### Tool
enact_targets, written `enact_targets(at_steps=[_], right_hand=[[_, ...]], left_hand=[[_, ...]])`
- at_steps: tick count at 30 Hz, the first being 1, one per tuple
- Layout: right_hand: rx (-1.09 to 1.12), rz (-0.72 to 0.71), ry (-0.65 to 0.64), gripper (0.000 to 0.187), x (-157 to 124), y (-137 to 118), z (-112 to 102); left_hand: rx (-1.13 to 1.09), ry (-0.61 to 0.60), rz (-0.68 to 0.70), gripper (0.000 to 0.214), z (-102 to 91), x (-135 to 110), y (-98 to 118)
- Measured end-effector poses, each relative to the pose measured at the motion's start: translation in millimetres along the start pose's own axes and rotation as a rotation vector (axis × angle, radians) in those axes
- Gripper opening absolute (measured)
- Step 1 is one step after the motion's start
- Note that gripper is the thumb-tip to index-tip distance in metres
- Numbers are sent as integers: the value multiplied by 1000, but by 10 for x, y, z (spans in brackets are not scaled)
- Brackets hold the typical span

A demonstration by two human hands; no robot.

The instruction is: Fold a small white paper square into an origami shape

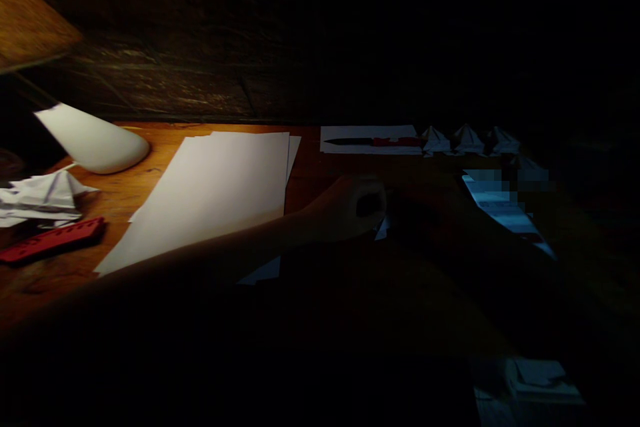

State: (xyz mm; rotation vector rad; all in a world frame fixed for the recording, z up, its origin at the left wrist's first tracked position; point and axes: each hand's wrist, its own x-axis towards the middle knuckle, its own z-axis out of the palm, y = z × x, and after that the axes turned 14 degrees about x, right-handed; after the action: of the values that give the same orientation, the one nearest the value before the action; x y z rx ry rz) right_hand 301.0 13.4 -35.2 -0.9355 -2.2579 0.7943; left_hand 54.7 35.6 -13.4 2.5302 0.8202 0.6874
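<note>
My left hand [353, 208] reaches in from the left over the table, its fingers curled closed. Just below its fingertips a small pale corner of paper [382, 229] shows; the rest of that paper is hidden by the hand and the dark. My right hand [425, 207] is close beside it on the right, almost lost in shadow, so its fingers cannot be made out. A stack of white paper sheets [230, 180] lies under and beyond my left forearm.
A lamp [95, 140] stands at the left, near folded paper [45, 197] and a red perforated object [55, 240]. A knife [373, 142] rests on a sheet at the back, beside several folded paper shapes [467, 139]. A lit phone-like screen [500, 203] is at the right.
</note>
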Motion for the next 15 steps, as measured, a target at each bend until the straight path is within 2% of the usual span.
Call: enact_targets(at_steps=[9,15], right_hand=[[29,-3,27,60,41,-157,-11],[-21,67,15,48,57,-238,-32]], left_hand=[[21,35,0,5,46,3,1],[4,4,-17,5,16,8,15]])
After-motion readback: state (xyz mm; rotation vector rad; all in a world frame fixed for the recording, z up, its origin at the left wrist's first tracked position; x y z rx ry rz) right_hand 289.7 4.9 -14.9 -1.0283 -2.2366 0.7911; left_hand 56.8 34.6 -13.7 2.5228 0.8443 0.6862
